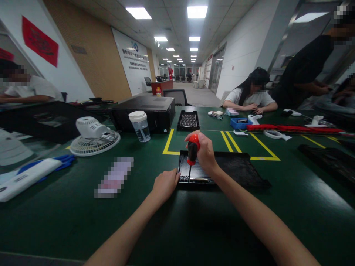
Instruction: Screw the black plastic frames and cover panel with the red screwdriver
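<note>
My right hand [205,153] is wrapped round a screwdriver [192,150] with a red and black handle. It stands upright, its tip down on the near edge of a flat black device [235,168] lying on the green table. My left hand [165,184] rests against the device's near left corner, fingers curled against its edge. Whether the tip sits in a screw is too small to tell.
A black tray of small parts [188,120] lies beyond the device. At left stand a water bottle [140,126], a black box [146,112], a white fan [94,137] and a white and blue object [30,175]. People sit across the table at right and at far left.
</note>
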### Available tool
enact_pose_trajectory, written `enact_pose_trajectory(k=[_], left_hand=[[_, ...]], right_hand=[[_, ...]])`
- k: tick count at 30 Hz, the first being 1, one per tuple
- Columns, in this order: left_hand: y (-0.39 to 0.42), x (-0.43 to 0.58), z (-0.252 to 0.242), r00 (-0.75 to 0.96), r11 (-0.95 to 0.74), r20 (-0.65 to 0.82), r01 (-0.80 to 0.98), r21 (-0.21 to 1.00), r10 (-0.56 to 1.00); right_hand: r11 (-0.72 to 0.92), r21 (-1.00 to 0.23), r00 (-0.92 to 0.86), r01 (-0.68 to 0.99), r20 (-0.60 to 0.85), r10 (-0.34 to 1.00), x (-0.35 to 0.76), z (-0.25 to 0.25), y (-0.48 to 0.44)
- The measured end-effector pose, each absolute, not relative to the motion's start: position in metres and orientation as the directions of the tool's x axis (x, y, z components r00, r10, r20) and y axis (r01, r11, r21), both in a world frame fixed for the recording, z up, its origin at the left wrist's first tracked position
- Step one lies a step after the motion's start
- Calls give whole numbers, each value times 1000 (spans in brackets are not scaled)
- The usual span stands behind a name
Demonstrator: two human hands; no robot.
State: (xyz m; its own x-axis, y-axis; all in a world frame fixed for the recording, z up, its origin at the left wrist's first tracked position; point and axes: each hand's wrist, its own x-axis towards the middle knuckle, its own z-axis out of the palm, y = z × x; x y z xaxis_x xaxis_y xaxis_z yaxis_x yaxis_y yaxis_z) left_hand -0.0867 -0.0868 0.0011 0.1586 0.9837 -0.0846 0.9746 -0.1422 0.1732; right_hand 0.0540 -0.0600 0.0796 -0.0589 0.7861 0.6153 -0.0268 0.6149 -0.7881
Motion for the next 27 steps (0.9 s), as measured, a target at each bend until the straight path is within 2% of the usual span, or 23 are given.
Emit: enact_pose_trajectory(k=[9,16,27], left_hand=[[-87,-87,0,158,-142,-84,976,168,984],[-87,-88,0,157,-141,-90,975,169,983],[-87,-88,-1,163,-150,-73,975,165,984]], right_hand=[[603,-794,-193,-74,604,773,61,86,-52],[552,-812,-294,-190,583,757,67,84,-47],[587,-788,-322,-185,613,721,73,84,-43]])
